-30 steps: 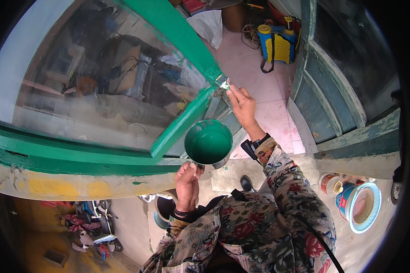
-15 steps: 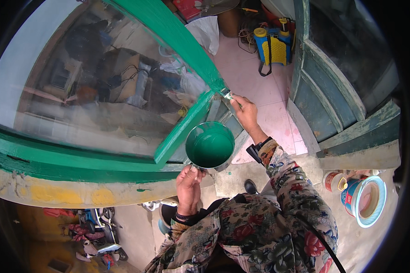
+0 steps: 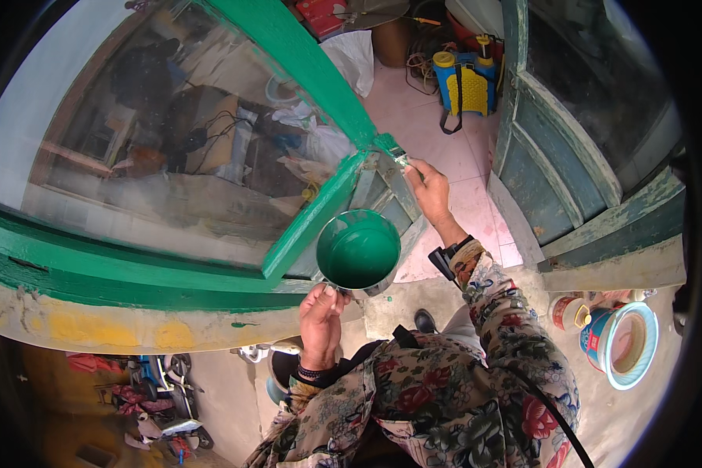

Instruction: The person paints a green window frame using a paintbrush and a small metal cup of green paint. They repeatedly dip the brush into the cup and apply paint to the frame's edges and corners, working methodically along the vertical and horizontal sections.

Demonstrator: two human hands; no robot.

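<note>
A metal pot of green paint (image 3: 358, 249) is gripped by my left hand (image 3: 320, 324) at its lower left rim. My right hand (image 3: 431, 195) holds a small paintbrush (image 3: 395, 150) by its handle, with the paint-coated bristles against the green-painted frame (image 3: 331, 82) of a glazed door, close to the corner where the upright and the crosspiece (image 3: 308, 222) join. Below that corner the door panel (image 3: 386, 187) shows older, greyish paint. The glass pane (image 3: 171, 140) fills much of the upper left view.
A weathered second door (image 3: 558, 171) stands on the right, beside pink tiles (image 3: 468, 203). A yellow-blue backpack sprayer (image 3: 474, 84) and white sack (image 3: 355, 62) sit inside. A concrete threshold (image 3: 382, 316) is underfoot. A plastic jug (image 3: 565, 312) and basins (image 3: 624, 347) stand at lower right, bikes (image 3: 171, 390) at lower left.
My right hand and brush have moved down and to the right along the door frame's corner. My left hand and pot sit a little lower in the picture than a second ago.
</note>
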